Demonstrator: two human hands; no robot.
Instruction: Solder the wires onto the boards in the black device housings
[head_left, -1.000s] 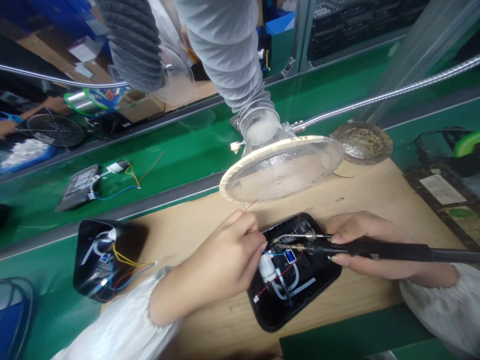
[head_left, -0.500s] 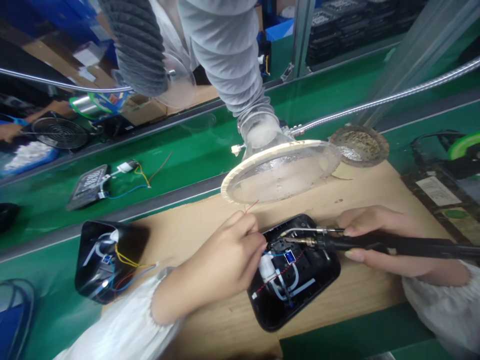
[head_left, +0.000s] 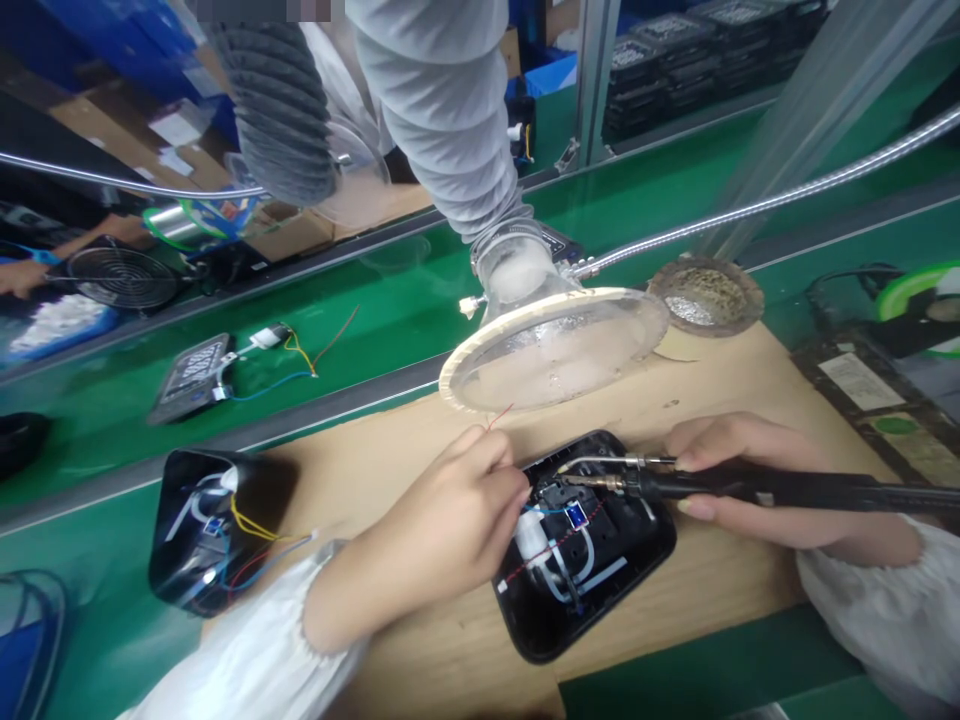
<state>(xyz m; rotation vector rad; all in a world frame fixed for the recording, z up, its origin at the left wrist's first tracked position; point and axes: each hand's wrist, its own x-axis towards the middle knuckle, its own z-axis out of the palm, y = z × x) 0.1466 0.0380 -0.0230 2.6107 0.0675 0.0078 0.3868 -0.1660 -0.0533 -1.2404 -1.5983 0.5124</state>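
My left hand [head_left: 442, 525] is closed in a pinch on a thin red wire [head_left: 501, 417] at the left rim of an open black housing [head_left: 592, 590] lying on the wooden board [head_left: 720, 590]. Inside the housing are white tubing, a small blue part and red and blue wires. My right hand [head_left: 750, 480] grips a black soldering iron [head_left: 757, 487] like a pen. Its metal tip points left into the housing's upper part, close to my left fingertips.
A clear fume-extraction funnel [head_left: 551, 345] on a grey ribbed hose hangs just above the housing. A second open black housing [head_left: 214, 530] lies at the left. A brown solder-cleaning dish [head_left: 705, 295] sits behind. On the green conveyor belt lies a grille part with wires [head_left: 191, 378].
The soldering iron and my right hand have drawn back slightly to the right. The grille part on the belt has drifted rightwards. My left hand keeps its pinch.
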